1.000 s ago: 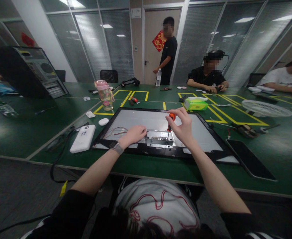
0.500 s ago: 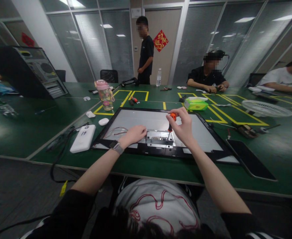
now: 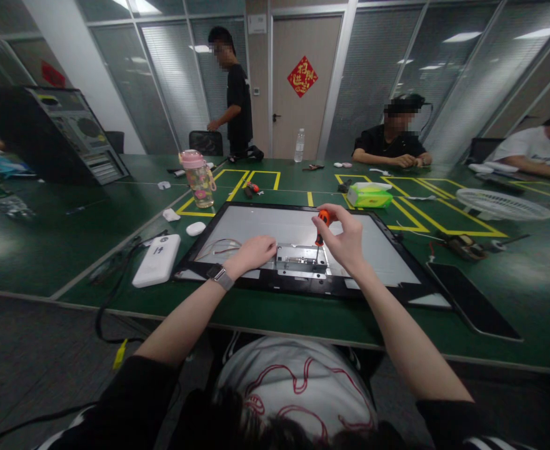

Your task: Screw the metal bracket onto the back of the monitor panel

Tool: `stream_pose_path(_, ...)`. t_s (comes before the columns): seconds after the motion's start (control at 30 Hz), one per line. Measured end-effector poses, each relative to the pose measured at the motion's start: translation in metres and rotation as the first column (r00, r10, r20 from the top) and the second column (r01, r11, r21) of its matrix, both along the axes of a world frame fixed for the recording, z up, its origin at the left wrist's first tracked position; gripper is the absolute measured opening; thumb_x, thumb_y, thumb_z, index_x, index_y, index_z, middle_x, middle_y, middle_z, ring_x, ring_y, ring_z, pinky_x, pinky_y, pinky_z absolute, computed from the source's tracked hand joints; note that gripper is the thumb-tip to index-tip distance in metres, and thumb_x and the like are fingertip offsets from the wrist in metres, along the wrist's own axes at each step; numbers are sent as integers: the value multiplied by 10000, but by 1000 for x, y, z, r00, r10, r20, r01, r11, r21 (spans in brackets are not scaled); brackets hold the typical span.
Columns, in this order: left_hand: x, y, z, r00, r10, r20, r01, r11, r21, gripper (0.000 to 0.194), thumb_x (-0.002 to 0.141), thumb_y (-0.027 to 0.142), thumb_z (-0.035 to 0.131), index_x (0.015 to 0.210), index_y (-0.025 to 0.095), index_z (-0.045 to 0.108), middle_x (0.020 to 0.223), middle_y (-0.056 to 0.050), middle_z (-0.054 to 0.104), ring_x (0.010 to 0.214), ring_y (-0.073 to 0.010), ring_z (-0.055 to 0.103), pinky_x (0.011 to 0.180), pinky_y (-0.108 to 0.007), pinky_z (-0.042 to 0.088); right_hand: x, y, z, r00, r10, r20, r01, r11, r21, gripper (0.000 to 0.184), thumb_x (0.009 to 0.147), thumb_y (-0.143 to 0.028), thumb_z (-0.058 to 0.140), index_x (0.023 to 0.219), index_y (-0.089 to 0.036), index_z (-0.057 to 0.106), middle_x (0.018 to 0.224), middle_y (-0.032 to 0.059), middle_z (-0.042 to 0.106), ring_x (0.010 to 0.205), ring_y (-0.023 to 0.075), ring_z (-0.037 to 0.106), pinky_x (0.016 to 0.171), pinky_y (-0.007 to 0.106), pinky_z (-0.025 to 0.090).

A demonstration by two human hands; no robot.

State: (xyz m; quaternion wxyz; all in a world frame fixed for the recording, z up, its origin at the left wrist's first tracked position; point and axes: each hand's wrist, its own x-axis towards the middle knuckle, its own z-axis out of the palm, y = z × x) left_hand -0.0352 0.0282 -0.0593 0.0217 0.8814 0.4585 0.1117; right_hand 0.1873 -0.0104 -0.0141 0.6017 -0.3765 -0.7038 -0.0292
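My right hand [image 3: 346, 239] pinches an orange-and-black screwdriver [image 3: 322, 224] by its handle. The screwdriver stands nearly upright, its shaft down at the right end of a silver metal bracket [image 3: 298, 265]. At the bracket's left end, my left hand [image 3: 257, 252] has its fingers closed against the metal; their tips are partly hidden. Beneath both hands lies a flat display panel [image 3: 268, 220] with a black frame and a pale grey back. Thin wires [image 3: 219, 247] rest on the panel left of my left hand.
A white power bank [image 3: 157, 261] and a pink-lidded bottle [image 3: 198, 181] stand left of the panel. To its right lie a dark phone [image 3: 474, 301] and a white fan grille [image 3: 504, 204]. A green tissue pack [image 3: 369, 195] sits behind. Other people are across the table.
The screwdriver's handle has turned and tilted slightly in my right hand, showing more orange. My left hand stays in place. A standing person at the back has moved left.
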Motion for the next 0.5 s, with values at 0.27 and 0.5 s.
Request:
stream_pose_path(0.27, 0, -1, -1, 1000, -1, 3, 1, 1000, 5, 297, 932, 270, 385, 845, 148, 642, 860, -94, 679, 775, -197, 617, 708, -277, 440, 0, 1, -4, 997, 79, 23, -79, 997, -28, 156, 917, -257, 489, 1024, -187, 580, 823, 41, 658, 696, 156, 617, 696, 318, 496)
stream_pose_path(0.5, 1, -3, 3, 1000, -3, 9, 3, 1000, -3, 297, 931, 263, 383, 832, 151, 640, 855, -97, 680, 769, -201, 618, 703, -284, 439, -3, -3, -1, 985, 173, 0, -173, 983, -62, 164, 936, -267, 458, 1037, -206, 572, 837, 32, 652, 617, 134, 600, 616, 293, 492)
